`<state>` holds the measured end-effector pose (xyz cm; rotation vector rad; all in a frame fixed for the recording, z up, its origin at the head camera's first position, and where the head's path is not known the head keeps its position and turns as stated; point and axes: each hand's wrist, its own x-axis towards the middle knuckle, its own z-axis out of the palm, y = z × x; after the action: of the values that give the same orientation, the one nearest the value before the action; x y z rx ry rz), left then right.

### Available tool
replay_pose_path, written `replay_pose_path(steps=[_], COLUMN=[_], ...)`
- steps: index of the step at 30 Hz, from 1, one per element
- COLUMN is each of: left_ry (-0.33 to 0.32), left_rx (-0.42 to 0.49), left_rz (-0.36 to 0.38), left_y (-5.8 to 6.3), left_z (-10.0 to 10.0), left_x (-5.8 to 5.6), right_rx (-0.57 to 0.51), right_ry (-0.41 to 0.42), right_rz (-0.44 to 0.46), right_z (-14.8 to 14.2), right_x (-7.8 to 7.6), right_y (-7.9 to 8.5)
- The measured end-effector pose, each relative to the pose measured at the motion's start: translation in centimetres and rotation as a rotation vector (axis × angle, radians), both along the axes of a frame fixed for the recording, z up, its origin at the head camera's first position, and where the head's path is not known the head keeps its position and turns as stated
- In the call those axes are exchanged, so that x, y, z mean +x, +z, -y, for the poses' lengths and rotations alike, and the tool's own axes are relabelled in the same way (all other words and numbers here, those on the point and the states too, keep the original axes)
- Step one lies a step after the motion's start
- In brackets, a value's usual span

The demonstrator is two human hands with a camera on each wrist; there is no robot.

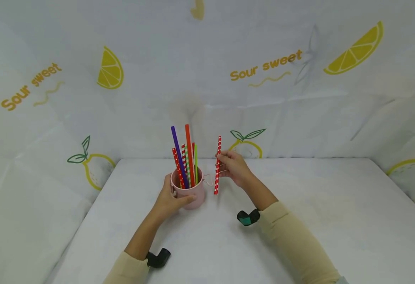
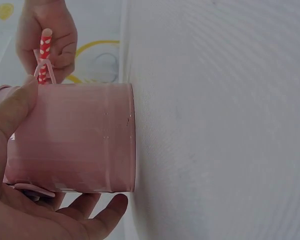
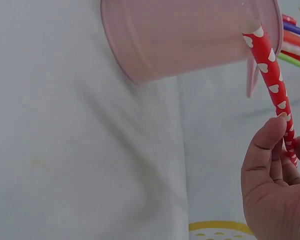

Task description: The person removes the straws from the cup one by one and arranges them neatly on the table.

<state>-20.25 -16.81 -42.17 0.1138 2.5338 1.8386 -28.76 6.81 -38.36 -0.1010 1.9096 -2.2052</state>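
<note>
A person's left hand (image 1: 168,201) is gripping a pink cup (image 1: 196,200) from its left side, the thumb lying along the near wall and the fingers partly curling round the other side. The cup is sitting upright left of the table's middle, toward the far edge; a small loop handle (image 1: 208,180) is sticking out on its right.

Inside the cup, several straws are leaning, their tops rising well above the rim: a purple straw (image 1: 177,150), a taller orange-red straw (image 1: 189,150), a plain green straw (image 1: 196,163), a dotted red straw (image 1: 176,163) and some striped ones.

The right hand (image 1: 234,167) is pinching a heart straw (image 1: 216,179), red with white hearts, between thumb and fingers. That straw is standing nearly upright just right of the cup, apart from it.

Both forearms are reaching in from the near side in beige sleeves (image 1: 296,240), a black wrist camera showing on each. Beyond the white table (image 1: 317,201), a white cloth (image 1: 157,59) is hanging, printed with lemons.
</note>
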Motion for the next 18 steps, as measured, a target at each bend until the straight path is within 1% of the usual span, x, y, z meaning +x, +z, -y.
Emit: replay_pose_path(steps=[7,11,18], left_ry=[0.005,0.006,-0.003], left_rx=[-0.017,-0.021,-0.01], left_rz=[0.003,0.0,-0.002], left_y=[0.0,0.0,-0.1], left_z=[0.1,0.2,0.2], left_x=[0.0,0.0,0.0], right_rx=[0.115,0.166,0.276], right_ry=[-0.02,-0.009,-0.01], right_rz=[0.023,0.012,0.03], right_z=[-0.4,-0.7,-1.2], right_x=[-0.7,-0.9,-1.3], right_y=[-1.2,-1.7,-2.6])
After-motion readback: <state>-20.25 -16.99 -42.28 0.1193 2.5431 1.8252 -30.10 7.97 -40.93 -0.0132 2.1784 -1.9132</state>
